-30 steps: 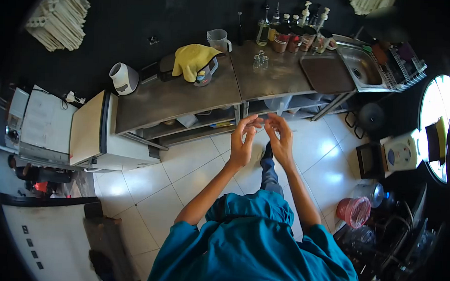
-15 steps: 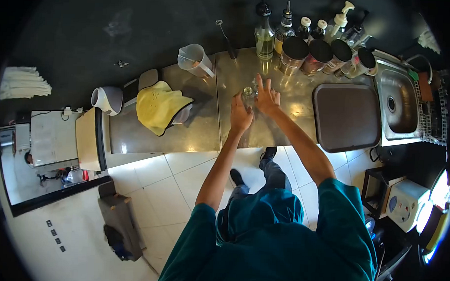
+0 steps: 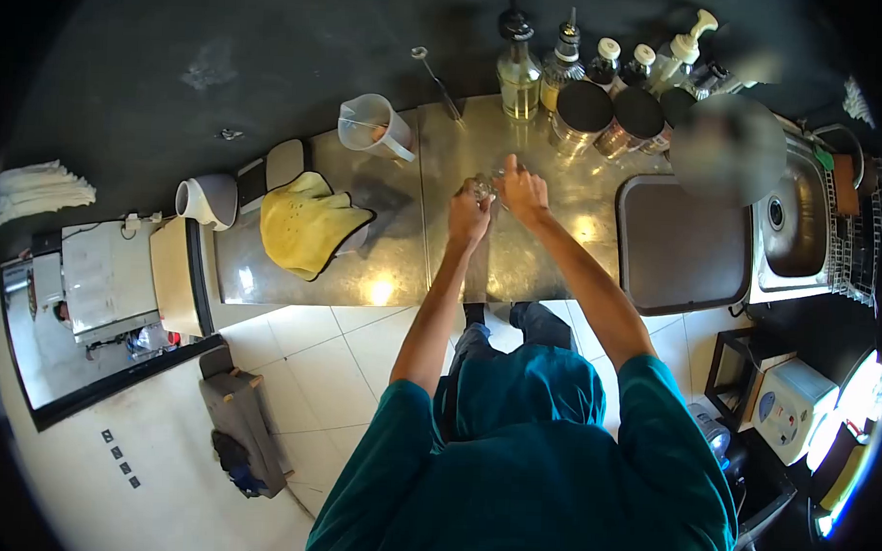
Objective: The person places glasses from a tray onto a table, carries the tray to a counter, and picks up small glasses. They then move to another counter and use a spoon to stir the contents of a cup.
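My left hand [image 3: 468,216] is closed around a small clear glass [image 3: 482,187] above the steel counter [image 3: 549,245]. Just beside it, my right hand [image 3: 524,193] has its thumb and fingers bent about a second small clear glass [image 3: 499,171], largely covered by the fingers. The two hands are close together. Behind them, a metal-tipped stick, perhaps a whisk [image 3: 438,81], leans at the dark wall. A clear measuring jug [image 3: 375,127] stands to the left.
A yellow cloth [image 3: 307,222] drapes over something on the left counter. Bottles, including an oil bottle [image 3: 518,79], and dark-lidded jars [image 3: 584,110] line the back. A brown tray [image 3: 685,250] lies on the right, before a steel sink [image 3: 797,244]. A round blur covers part of the right.
My left hand has closed on the small glass, where its fingers were apart before. My right fingers have drawn in around the other glass. The view has shifted slightly.
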`<control>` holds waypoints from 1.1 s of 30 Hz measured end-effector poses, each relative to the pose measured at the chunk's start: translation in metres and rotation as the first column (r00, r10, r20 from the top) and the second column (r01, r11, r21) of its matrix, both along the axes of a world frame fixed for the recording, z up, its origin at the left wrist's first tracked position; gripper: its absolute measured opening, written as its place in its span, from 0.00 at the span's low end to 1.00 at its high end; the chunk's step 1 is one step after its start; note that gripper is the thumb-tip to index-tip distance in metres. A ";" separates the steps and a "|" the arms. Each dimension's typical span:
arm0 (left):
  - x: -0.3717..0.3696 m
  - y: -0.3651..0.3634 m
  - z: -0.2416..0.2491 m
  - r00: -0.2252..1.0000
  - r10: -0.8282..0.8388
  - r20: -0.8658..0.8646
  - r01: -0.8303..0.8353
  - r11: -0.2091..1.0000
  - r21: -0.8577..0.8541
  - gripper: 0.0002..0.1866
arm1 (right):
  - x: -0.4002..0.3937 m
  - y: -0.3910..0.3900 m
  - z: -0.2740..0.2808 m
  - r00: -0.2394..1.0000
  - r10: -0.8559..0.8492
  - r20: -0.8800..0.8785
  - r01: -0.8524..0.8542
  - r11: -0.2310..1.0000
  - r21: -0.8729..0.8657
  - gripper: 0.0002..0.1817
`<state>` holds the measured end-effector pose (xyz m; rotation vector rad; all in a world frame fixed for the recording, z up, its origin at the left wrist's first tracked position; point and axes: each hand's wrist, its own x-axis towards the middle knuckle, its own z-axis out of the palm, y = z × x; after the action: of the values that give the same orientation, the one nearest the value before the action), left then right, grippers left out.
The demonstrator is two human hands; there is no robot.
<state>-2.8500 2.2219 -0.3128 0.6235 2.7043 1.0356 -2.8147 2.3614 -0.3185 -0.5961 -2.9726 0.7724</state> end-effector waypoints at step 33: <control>0.346 0.057 0.203 -0.100 -0.873 0.477 -0.080 0.485 0.871 0.26 | 0.435 -0.158 0.185 0.113 -0.977 0.179 -0.353 -0.208 -0.912 0.17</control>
<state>-2.5044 2.2793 -0.1094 0.5460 0.5637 1.4158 -2.3800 2.2038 -0.1338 -0.8633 -0.2525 1.9668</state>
